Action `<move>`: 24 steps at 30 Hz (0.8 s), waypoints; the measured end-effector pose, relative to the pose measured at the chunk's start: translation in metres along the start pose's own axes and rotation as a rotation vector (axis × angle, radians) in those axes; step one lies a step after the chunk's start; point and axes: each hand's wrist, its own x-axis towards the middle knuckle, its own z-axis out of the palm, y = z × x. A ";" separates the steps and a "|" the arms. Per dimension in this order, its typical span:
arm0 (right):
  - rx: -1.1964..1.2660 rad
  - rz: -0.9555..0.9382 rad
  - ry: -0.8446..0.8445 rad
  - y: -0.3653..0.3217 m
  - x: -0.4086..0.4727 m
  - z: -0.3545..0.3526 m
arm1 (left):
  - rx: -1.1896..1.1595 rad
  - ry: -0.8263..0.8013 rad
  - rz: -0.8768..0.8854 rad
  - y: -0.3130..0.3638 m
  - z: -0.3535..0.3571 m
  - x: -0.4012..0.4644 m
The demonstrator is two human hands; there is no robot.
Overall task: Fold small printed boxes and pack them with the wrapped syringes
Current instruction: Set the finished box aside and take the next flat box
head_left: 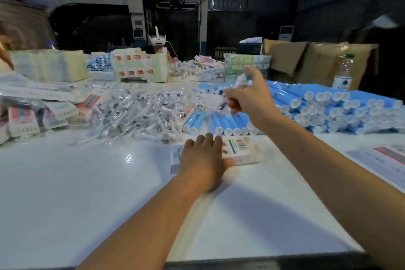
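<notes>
Across the white surface, blue tubes lie heaped at far right, and a pile of wrapped syringes sprawls at far centre. Near the middle lies a small printed box, on its side. The left hand presses flat on the box, grip open, fingers straight. Above the tubes, the right hand has its grip closed round one wrapped syringe, held off the surface.

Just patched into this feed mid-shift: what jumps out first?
The right hand holds a wrapped syringe raised above the blue tubes stacked at right. The left hand presses on a small printed box on the white table, before a heap of wrapped syringes.
</notes>
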 end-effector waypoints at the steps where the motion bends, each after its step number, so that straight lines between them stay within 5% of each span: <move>1: 0.043 -0.008 0.097 0.008 -0.006 -0.024 | 0.008 0.046 0.005 0.000 0.001 0.000; 7: 0.141 0.194 0.407 0.064 -0.028 -0.080 | -0.027 0.107 -0.033 0.004 0.003 0.004; 15: 0.162 0.243 0.279 0.070 -0.034 -0.059 | 0.016 0.133 -0.060 0.003 0.005 0.003; 21: -0.002 0.241 0.399 0.072 -0.038 -0.063 | -0.011 0.145 -0.024 0.011 0.004 0.003; 24: -0.042 0.230 0.328 0.074 -0.047 -0.054 | -0.012 0.158 -0.011 0.015 0.003 0.002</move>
